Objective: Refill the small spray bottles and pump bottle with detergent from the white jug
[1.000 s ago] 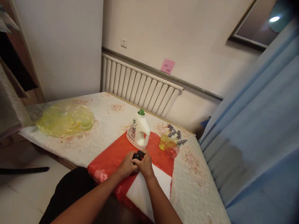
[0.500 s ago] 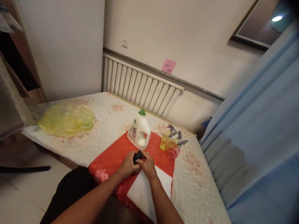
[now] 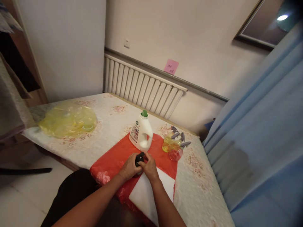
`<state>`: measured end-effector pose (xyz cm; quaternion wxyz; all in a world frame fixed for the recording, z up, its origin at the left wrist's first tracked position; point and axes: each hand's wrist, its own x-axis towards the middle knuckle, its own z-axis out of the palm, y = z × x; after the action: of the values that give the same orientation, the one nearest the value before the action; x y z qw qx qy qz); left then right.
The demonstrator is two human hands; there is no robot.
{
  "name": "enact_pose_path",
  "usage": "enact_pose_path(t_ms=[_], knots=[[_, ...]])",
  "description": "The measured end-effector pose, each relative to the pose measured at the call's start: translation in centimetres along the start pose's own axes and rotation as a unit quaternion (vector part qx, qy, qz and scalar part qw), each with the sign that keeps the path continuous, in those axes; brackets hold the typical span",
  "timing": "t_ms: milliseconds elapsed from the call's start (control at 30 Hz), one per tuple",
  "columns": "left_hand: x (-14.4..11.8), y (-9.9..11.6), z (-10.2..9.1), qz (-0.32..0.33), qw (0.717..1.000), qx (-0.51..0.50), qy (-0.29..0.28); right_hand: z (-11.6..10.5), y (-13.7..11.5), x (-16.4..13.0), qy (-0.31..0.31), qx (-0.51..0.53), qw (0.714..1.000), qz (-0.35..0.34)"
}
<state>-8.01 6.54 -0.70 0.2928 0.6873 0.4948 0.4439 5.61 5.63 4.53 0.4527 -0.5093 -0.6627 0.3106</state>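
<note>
We see both hands closed on the black cap [image 3: 139, 157], left hand [image 3: 129, 168] and right hand [image 3: 149, 167] equally near, bottle [image 3: 141, 134] just beyond.

Both hands cover most of the small black object [image 3: 139, 158] in front of the white jug [image 3: 141, 134], so its shape is unclear, perhaps a spray head. The jug's label print is too small to read.
</note>
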Motion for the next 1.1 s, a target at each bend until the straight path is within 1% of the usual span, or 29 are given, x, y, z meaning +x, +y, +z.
enact_pose_path(t_ms=[67,200,400,500,700,833,933,1000,1100], knots=[[0.0,-0.1,0.0,0.0,1.0,0.0,0.001,0.4,-0.1,0.1,0.016,-0.011,1.0,-0.002],[0.0,-0.4,0.1,-0.002,1.0,0.001,0.008,0.8,-0.4,0.3,0.024,-0.016,1.0,-0.011],[0.0,-0.4,0.3,-0.001,1.0,0.0,0.013,0.1,-0.4,0.0,-0.01,0.012,1.0,-0.014],[-0.1,-0.2,0.2,0.001,1.0,-0.005,0.015,0.0,-0.3,0.0,-0.013,0.022,1.0,-0.006],[-0.1,-0.2,0.1,0.016,1.0,-0.011,0.011,0.5,-0.4,0.0,0.027,0.008,1.0,0.009],[-0.1,-0.5,0.2,0.015,1.0,-0.01,0.013,1.2,-0.5,-0.4,0.065,-0.005,0.998,0.02],[0.0,-0.6,0.3,0.014,1.0,-0.007,0.012,1.5,-0.5,-0.6,0.081,-0.009,0.996,0.028],[0.0,-0.5,0.3,0.014,1.0,-0.005,0.011,1.6,-0.4,-0.6,0.077,-0.006,0.997,0.029],[0.0,-0.3,0.2,0.014,1.0,-0.004,0.012,1.2,-0.3,-0.5,0.049,0.01,0.999,0.02]])
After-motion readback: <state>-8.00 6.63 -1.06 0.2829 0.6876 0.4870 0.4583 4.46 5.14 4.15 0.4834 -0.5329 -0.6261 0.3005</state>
